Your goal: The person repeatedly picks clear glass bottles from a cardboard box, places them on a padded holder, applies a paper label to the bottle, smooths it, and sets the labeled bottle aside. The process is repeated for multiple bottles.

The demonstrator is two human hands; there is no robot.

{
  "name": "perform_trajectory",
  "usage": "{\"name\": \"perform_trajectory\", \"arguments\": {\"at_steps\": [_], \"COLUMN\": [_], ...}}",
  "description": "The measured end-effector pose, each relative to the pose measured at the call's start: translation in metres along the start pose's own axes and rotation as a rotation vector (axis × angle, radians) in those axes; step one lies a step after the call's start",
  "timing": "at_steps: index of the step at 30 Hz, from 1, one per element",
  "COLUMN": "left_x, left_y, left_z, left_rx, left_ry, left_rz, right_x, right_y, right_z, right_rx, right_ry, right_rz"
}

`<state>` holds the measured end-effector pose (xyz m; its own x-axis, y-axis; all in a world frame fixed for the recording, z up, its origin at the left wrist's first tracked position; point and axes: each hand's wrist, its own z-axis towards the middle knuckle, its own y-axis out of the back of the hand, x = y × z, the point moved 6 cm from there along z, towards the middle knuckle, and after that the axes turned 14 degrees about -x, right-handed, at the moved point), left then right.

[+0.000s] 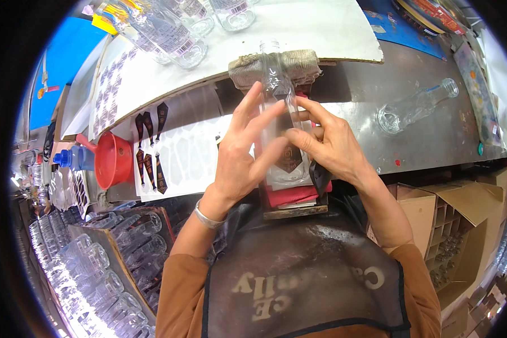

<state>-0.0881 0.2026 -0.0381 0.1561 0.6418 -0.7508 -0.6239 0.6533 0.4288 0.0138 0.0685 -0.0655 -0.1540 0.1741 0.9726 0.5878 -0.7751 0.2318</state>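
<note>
- A clear glass bottle [279, 112] lies lengthwise at the centre of the frame, its neck pointing to the top edge and propped on a cloth-wrapped pad [298, 65]; its base sits on a red cloth [290, 195] over a small wooden block [296, 212] – a cradle that seems meant to keep the round glass from rolling
- The left hand [239, 163] lies along the bottle's left side, its fingers [265, 121] spread and pressed flat on the glass, steadying rather than clenching it
- The right hand [332, 143] comes in from the right, fingertips pinched on the glass just above a dark shield-shaped label [290, 159], apparently smoothing it down
- Left of the hands, a white backing sheet [180, 158] holds more dark labels within easy reach; a red funnel [112, 160] lies beside it at the left
- A second empty bottle [414, 107] lies on its side on the metal counter [422, 141], upper right; more labelled bottles [163, 34] lie on a white board at the top
- Hard to make out – the palms hide much of the bottle's body and the label's edges; the crate of glassware [96, 270] at lower left and the cardboard box [450, 225] at lower right are bent and cut off by the rim
</note>
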Motion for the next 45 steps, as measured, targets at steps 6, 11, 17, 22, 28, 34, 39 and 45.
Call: {"name": "perform_trajectory", "arguments": {"at_steps": [6, 11, 17, 22, 28, 34, 39, 45], "left_x": [0.001, 0.0, 0.0, 0.0, 0.017, 0.011, 0.01, 0.01], "left_y": [0.0, 0.0, 0.0, 0.0, -0.004, -0.01, -0.014, -0.015], "left_z": [0.001, 0.002, 0.003, 0.002, -0.025, -0.041, -0.041, -0.041], "left_rx": [-0.013, 0.005, -0.034, -0.044, -0.05, -0.003, -0.026, -0.039], "left_ry": [0.005, 0.029, -0.018, 0.013, 0.583, 0.635, 0.651, 0.641], "left_rz": [0.0, 0.02, 0.041, 0.003, -0.55, -0.531, -0.555, -0.517], "right_x": [0.001, 0.002, -0.001, -0.006, -0.02, -0.013, -0.011, -0.016], "right_y": [-0.002, -0.003, -0.002, -0.001, 0.002, 0.001, 0.001, 0.001], "right_z": [0.002, 0.003, 0.005, 0.004, -0.014, -0.024, -0.024, -0.023], "right_rx": [-0.018, 0.007, 0.023, 0.009, 0.07, 0.038, 0.041, 0.037], "right_ry": [-0.029, -0.058, -0.083, -0.068, -0.19, -0.125, -0.118, -0.11], "right_rz": [0.017, 0.035, 0.042, 0.136, 0.217, 0.173, 0.157, 0.194]}}
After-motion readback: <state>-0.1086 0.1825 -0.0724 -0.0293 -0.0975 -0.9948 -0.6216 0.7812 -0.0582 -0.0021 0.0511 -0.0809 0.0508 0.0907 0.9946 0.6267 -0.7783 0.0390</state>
